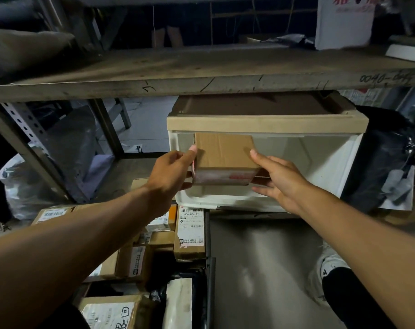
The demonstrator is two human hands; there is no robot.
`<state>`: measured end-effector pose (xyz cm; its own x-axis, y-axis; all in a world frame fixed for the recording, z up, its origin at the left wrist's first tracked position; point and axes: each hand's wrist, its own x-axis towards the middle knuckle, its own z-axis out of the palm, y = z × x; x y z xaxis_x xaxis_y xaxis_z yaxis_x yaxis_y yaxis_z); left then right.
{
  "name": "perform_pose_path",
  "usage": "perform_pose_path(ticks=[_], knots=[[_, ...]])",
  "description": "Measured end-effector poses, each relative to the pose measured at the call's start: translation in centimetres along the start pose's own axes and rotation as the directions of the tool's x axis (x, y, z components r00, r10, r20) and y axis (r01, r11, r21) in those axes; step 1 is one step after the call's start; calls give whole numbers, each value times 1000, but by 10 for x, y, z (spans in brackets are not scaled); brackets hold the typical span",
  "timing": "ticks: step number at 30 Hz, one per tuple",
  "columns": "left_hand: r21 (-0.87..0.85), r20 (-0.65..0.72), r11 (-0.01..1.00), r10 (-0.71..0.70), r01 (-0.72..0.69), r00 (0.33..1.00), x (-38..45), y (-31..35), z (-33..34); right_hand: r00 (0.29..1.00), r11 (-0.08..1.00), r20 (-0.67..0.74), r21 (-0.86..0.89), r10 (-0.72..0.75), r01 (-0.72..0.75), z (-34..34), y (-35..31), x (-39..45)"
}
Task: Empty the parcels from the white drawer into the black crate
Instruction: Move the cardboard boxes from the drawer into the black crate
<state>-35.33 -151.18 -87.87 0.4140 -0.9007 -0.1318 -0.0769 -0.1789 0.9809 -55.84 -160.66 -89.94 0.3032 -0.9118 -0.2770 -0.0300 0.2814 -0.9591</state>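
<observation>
At the frame's centre, 2 hands hold a cardboard parcel above the white drawer: the left hand grips its left end, while the right hand supports the right end with straight fingers. The black crate, lower centre, holds boxes.

A white shipping label on a brown cardboard parcel, lying just below the front edge of the white plastic drawer, reads "B50-H06 A7", with "H06" printed lower down. Handwritten black digits "0040-" stand on the front edge of the grey wooden shelf board, near its right end; the rest is unclear. Other labels are too blurred to read.
</observation>
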Motion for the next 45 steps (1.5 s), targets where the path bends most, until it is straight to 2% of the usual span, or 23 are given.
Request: perform_pose_path(ticks=[7,11,16,22,31,37,45], knots=[[21,37,1000,19,-19,999,-3,0,-5,997,994,6,75,76,-77,-3,-3,0],[51,44,999,6,-8,999,-3,-2,-8,999,996,8,74,46,-46,-7,-3,0],[80,32,996,30,-33,999,-3,-4,-9,999,997,42,-73,30,-27,-9,0,0],[48,53,999,15,-18,998,-4,-4,-3,1000,1000,5,-23,-18,18,-8,1,4],[96,11,995,-14,13,1000,0,-7,-2,994,1000,111,-21,-11,13,-4,2,1],[75,19,996,-58,56,998,2,-10,1,994,1000,110,-1,-6,7,-5,2,2],[66,142,989,-138,130,980,-3,-9,3,991,1000,133,-13,-8,9,-3,3,1]])
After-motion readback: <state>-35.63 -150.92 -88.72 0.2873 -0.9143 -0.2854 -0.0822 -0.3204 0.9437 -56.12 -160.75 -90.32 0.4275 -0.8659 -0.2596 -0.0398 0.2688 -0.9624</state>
